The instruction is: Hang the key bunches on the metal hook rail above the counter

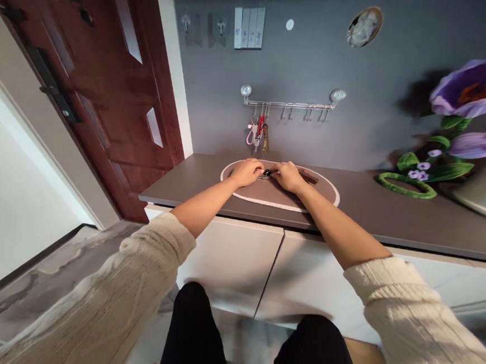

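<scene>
My left hand [247,173] and my right hand [288,176] meet over an oval brown mat [263,195] with a pale rim. Between their fingertips is a small black and metallic object [266,174], too small to name for sure. The fingers of both hands are bent and pinched at its two sides, and part of it is hidden by them. Just behind my right hand, a flat reddish-brown item [309,176] lies on the mat.
Above the mat, keys and keychains [258,133] hang from a clear hook rail [291,104] on the grey wall. The dark countertop [358,213] carries purple flowers [463,109] with a green ring base at the right. A dark red door [108,81] stands at the left.
</scene>
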{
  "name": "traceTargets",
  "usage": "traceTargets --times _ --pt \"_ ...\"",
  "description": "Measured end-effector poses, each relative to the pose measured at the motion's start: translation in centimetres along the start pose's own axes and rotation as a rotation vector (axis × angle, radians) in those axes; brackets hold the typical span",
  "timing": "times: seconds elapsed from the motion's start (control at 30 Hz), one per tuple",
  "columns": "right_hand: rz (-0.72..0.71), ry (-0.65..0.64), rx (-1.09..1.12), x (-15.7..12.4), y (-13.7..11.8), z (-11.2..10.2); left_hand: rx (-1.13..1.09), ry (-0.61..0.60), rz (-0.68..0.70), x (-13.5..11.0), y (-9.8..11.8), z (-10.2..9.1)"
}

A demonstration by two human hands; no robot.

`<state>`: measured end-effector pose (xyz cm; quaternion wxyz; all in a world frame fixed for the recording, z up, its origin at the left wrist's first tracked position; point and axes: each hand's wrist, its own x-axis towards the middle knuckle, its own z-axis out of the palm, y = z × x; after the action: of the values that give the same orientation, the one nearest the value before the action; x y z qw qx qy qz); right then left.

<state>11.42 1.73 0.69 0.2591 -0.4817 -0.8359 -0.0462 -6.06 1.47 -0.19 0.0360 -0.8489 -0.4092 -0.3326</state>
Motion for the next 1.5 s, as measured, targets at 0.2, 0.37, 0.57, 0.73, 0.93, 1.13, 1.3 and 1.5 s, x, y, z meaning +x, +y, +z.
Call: traceTargets --times 0.2,0.37,0.57,0.73,0.93,1.13,1.3,1.5 --pt "-0.035 -0.026 -0.142 0.0 -0.1 0.2 -0.006 -0.036 0.017 0.0 0.1 0.0" --pt "-0.044 -0.014 -0.072 0.0 -0.2 -0.1 -0.012 -0.040 0.036 0.0 0.1 0.0" --pt "0.036 0.043 0.070 0.1 -0.4 -0.4 -0.033 -0.019 0.027 0.1 0.1 0.1" --pt "0.109 0.083 0.265 -0.1 -1.0 -0.8 -0.061 0.072 -0.033 0.3 0.3 0.2" --pt "0.123 0.135 0.426 0.2 -1.0 -0.5 -0.153 0.131 -0.096 0.5 0.7 0.0" --pt "0.139 0.152 0.605 0.5 -1.0 0.1 -0.310 0.169 -0.121 0.7 0.9 -0.1" --pt "0.158 0.137 0.764 0.5 -1.5 0.1 -0.381 0.216 -0.146 0.9 0.5 0.0" --pt "0.183 0.128 0.775 0.6 -1.5 0.4 -0.410 0.257 -0.188 1.0 0.5 0.1"
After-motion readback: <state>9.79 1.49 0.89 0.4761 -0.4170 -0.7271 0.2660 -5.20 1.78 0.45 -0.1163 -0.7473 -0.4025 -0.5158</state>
